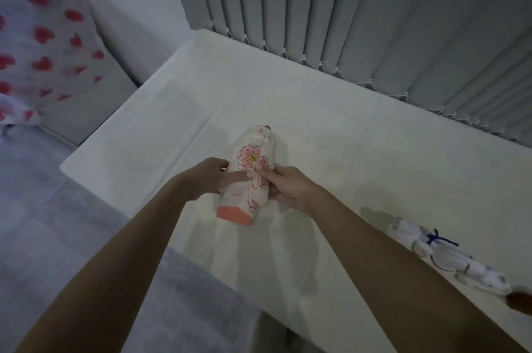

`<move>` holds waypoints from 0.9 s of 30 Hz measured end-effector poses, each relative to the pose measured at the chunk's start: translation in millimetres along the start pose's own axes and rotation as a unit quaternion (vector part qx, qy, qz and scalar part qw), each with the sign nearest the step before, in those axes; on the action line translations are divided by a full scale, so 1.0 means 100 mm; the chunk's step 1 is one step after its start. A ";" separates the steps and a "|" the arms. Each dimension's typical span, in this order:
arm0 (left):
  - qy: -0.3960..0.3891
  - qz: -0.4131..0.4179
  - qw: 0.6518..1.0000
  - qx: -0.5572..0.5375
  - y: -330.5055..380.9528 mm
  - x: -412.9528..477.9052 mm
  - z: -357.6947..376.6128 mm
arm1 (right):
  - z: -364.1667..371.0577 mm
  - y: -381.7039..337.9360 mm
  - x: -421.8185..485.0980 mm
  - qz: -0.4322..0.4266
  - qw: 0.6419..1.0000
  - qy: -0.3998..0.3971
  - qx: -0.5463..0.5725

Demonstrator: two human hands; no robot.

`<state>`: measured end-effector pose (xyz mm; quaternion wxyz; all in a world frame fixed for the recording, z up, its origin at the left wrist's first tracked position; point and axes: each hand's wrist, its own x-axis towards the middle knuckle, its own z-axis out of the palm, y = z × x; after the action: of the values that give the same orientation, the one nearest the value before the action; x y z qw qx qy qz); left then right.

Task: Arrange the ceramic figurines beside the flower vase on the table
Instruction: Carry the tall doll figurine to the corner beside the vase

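Observation:
A tall white ceramic figurine [251, 168] with pink flowers and an orange-red base is held tilted over the middle of the white table [359, 157], its head pointing away from me. My left hand [205, 180] grips its left side and my right hand [283, 184] grips its right side. A second figurine [443, 255], white with blue markings and a dark blue bow, lies on its side near the table's right front edge. No flower vase is in view.
Grey vertical blinds [359, 13] hang along the table's far edge. A cushion with red hearts [43, 44] sits on a pale sofa at the left. A small brown object [519, 302] shows at the right border. Grey floor lies below the table's front.

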<state>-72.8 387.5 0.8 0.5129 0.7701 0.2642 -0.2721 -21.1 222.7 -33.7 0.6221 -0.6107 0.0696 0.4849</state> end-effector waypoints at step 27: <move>-0.110 0.316 0.942 -0.019 0.57 -0.01 1.52 | -0.98 0.17 -1.55 -0.197 0.893 0.339 -0.218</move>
<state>-56.7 226.7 -11.1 0.6132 0.7692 -0.0459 -0.1740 -63.7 57.4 35.8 0.4944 -0.8598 0.0470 0.1185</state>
